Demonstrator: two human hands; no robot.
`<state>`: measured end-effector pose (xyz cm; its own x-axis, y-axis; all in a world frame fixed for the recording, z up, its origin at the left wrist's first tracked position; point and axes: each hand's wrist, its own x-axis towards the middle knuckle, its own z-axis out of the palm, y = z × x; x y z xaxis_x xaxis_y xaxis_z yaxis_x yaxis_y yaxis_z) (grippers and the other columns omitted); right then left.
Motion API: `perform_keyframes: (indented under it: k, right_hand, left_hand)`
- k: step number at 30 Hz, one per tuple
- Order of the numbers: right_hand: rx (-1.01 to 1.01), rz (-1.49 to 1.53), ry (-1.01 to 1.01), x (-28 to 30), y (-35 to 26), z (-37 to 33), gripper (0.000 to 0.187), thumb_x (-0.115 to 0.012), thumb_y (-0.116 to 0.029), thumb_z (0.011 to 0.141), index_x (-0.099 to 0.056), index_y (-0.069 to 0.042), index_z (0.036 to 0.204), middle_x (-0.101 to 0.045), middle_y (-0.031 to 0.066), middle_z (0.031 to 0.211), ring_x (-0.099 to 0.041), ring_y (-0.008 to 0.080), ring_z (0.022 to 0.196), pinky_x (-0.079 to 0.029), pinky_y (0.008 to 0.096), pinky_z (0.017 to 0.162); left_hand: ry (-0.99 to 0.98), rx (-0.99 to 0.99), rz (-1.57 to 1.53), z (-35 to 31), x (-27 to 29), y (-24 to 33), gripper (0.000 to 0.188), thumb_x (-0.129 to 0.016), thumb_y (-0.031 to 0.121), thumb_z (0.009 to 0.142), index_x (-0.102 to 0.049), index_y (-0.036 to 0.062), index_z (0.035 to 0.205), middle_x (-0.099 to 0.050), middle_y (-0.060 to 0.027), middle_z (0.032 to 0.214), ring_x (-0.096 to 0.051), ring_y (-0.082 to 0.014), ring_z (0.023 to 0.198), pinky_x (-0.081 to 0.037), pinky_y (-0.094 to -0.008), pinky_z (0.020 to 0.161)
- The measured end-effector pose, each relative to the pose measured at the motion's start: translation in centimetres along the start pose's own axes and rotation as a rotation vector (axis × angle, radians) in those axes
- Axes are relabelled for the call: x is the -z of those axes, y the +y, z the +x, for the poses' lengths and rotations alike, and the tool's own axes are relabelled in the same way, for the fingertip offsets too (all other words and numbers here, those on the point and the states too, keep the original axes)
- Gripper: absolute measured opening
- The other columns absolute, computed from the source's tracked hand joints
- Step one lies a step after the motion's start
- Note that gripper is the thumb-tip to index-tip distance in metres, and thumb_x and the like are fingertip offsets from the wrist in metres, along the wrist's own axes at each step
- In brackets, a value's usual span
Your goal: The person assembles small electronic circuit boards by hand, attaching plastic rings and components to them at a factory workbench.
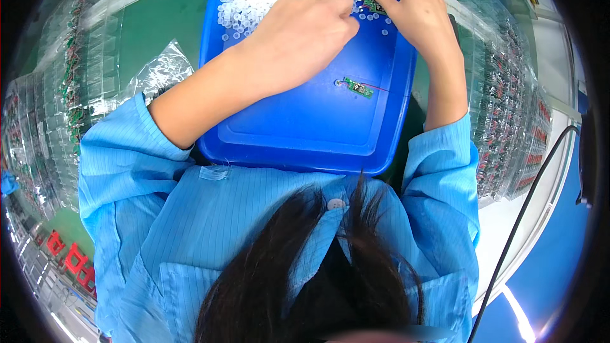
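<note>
Over the far part of a blue plastic tray [286,117], my left hand [305,32] is closed with its fingers curled. What its fingertips hold, if anything, is hidden. To its right, my right hand [416,6] is closed on small green circuit boards [376,1] between thumb and fingers. Under and beside both hands, many small translucent white rings [240,18] are heaped at the tray's far end, and a few lie scattered near the boards. Nearer me, a single green circuit board [359,87] with a thin red wire rests on the tray floor, a white ring at its left end.
Clear plastic trays of wired boards stand stacked at the left [73,70] and right [508,101]. A crumpled clear bag [164,70] lies left of the blue tray on the green surface. Red parts [75,258] sit at lower left. A black cable [530,197] runs down the right side.
</note>
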<state>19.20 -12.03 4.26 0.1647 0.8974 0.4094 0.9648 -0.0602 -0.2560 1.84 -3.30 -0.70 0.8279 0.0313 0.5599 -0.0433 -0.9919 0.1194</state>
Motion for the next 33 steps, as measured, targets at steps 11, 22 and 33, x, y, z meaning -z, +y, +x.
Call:
perform_keyframes:
  k: [11,22,33]
  right_hand:
    - [0.041,-0.125,0.067,-1.4,2.9,-2.3,0.019,-0.072,-0.018,0.087,-0.077,-0.009,0.102,-0.074,0.0119,0.102,-0.069,0.0297,0.097,-0.053,0.0376,0.088]
    - [-0.019,-0.145,0.017,-1.7,2.6,-2.2,0.019,-0.071,-0.018,0.089,-0.077,-0.009,0.104,-0.075,0.0116,0.106,-0.071,0.0288,0.096,-0.055,0.0357,0.086]
    - [-0.150,0.044,-0.030,-1.9,1.8,-2.4,0.016,-0.072,-0.014,0.088,-0.077,-0.008,0.103,-0.076,0.0094,0.104,-0.073,0.0246,0.092,-0.055,0.0322,0.083]
  left_hand:
    - [-0.109,0.830,-1.500,1.6,1.1,-3.0,0.017,-0.066,0.007,0.095,-0.072,-0.0038,0.106,-0.072,-0.0070,0.087,-0.062,-0.0092,0.068,-0.049,-0.0205,0.064]
    - [-0.034,0.665,-1.738,1.4,1.4,-3.0,0.020,-0.065,0.004,0.095,-0.067,-0.0060,0.112,-0.071,-0.0109,0.092,-0.066,-0.0136,0.080,-0.055,-0.0240,0.075]
    - [-0.102,0.937,-1.661,1.2,0.5,-3.2,0.017,-0.065,0.003,0.094,-0.069,-0.0063,0.108,-0.072,-0.0125,0.093,-0.068,-0.0147,0.079,-0.056,-0.0249,0.074]
